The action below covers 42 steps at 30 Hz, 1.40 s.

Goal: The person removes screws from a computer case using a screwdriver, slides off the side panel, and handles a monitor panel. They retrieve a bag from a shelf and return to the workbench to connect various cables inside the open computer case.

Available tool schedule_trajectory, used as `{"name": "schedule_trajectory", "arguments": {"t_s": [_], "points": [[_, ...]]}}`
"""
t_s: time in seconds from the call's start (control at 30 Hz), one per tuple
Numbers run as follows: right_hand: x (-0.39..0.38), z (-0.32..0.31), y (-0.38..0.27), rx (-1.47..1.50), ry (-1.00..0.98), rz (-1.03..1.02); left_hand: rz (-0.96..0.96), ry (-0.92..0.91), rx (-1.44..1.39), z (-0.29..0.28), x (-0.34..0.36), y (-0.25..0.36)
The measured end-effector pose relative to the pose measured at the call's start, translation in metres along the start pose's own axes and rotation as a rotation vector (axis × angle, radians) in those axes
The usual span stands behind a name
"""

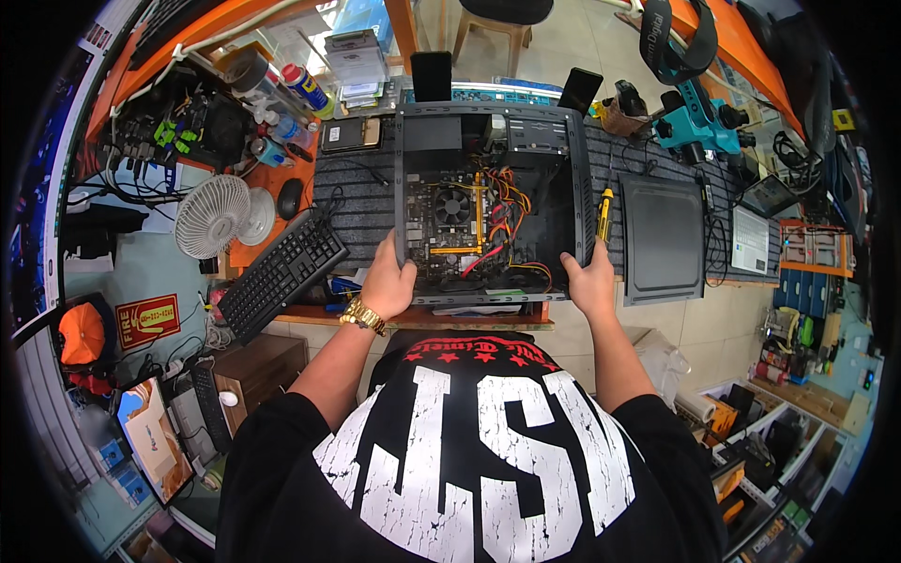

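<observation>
An open black computer case [554, 206] lies on a ribbed dark mat [357, 206], exposing a motherboard with a fan [452, 206] and red and yellow cables [507, 211]. My left hand [389, 277] grips the case's lower left side, a gold watch on that wrist. My right hand [591, 280] grips its lower right side. Just right of the case lie a yellow tool [605, 214] and a detached black side panel [662, 239].
A black keyboard [282, 272], mouse [288, 197] and white fan [211, 216] sit at left. Spray cans and bottles [300, 89] stand back left. A teal microscope [694, 127] and small laptop [751, 239] are at right. A stool [493, 19] stands beyond the bench.
</observation>
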State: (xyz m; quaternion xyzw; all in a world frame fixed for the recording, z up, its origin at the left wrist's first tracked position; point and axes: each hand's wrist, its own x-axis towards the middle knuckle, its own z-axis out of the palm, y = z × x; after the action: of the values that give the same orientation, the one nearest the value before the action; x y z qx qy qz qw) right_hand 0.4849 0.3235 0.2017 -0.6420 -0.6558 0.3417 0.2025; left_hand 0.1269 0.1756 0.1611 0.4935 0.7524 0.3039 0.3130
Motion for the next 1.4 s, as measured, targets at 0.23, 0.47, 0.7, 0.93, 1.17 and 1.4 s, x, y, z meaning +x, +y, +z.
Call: {"name": "schedule_trajectory", "arguments": {"t_s": [0.23, 0.47, 0.7, 0.93, 1.17, 1.4], "points": [[0.002, 0.003, 0.011, -0.017, 0.026, -0.033, 0.018, -0.028, 0.012, 0.0, 0.002, -0.008], [0.002, 0.001, 0.009, 0.024, 0.005, -0.002, 0.007, -0.05, 0.006, -0.001, 0.003, -0.005], [0.001, 0.0, 0.008, -0.026, 0.033, -0.025, 0.138, 0.236, 0.123, -0.007, 0.004, 0.022], [0.003, 0.0, 0.012, -0.006, 0.008, 0.019, 0.291, 0.013, 0.134, -0.029, 0.068, 0.111], [0.002, -0.004, 0.005, 0.012, 0.017, 0.018, 0.219, 0.006, 0.338, 0.053, 0.168, 0.111], [0.005, -0.007, 0.016, -0.037, 0.033, 0.012, 0.181, 0.061, 0.449, 0.084, 0.199, 0.11]]}}
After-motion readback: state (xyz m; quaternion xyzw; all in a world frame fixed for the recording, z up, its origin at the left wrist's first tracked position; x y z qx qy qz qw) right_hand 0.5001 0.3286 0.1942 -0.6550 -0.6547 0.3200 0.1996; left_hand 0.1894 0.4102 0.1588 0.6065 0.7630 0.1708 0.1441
